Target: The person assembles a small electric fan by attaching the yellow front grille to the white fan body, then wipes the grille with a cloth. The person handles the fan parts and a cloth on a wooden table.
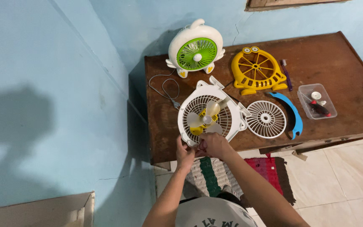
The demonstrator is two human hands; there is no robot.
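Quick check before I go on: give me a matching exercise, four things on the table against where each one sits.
Things
1. green fan
2. yellow cover
3. round white grille
4. clear box

Places
A. far right, beside the blue curved piece
B. back left corner, against the wall
C. lying flat, right of the open white fan
D. back middle, propped upright, next to a toothbrush

Pairs: 1-B, 2-D, 3-C, 4-A

Both the left hand and the right hand are at the near edge of the open white fan.
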